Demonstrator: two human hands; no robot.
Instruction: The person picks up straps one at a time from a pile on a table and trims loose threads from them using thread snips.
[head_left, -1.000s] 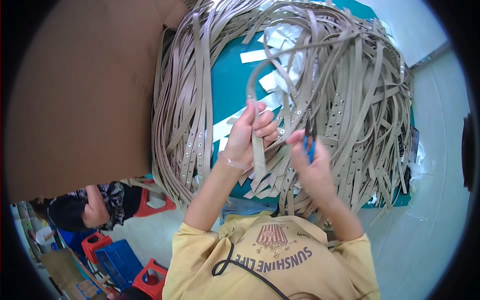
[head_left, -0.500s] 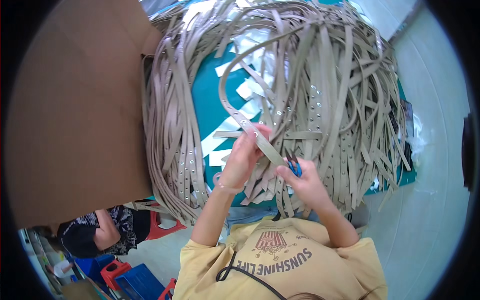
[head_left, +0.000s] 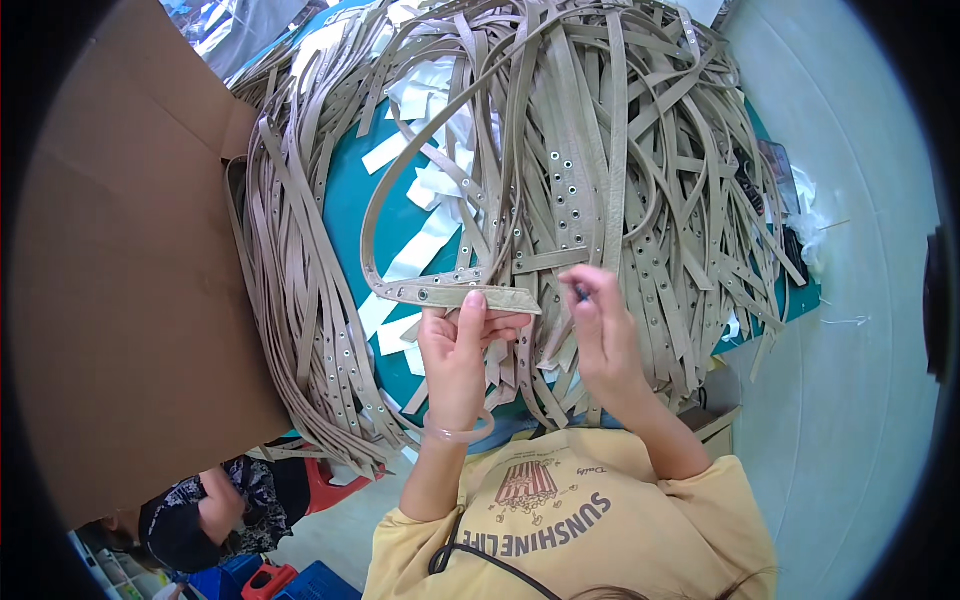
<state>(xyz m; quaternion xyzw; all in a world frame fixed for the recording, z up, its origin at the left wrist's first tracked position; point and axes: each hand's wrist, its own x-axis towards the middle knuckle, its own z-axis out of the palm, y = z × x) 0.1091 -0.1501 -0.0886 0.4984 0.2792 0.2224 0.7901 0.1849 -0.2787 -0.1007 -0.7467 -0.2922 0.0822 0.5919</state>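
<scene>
Since a second ago, left hand (head_left: 455, 350) has turned the tan perforated leather strap's end (head_left: 470, 296) flat, clamped, while right hand (head_left: 600, 335) pinches a small dark tool (head_left: 580, 292) beside it above the teal desk (head_left: 350, 215).

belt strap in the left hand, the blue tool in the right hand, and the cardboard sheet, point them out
belt strap (head_left: 470, 296), head view, on its flat end above the thumb
blue tool (head_left: 580, 292), head view, on the tip showing between the fingers
cardboard sheet (head_left: 130, 300), head view, on its bare middle

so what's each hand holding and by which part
Left hand pinches a tan strap near its pointed end. Right hand holds a small dark tool; the hold is hidden.
</scene>
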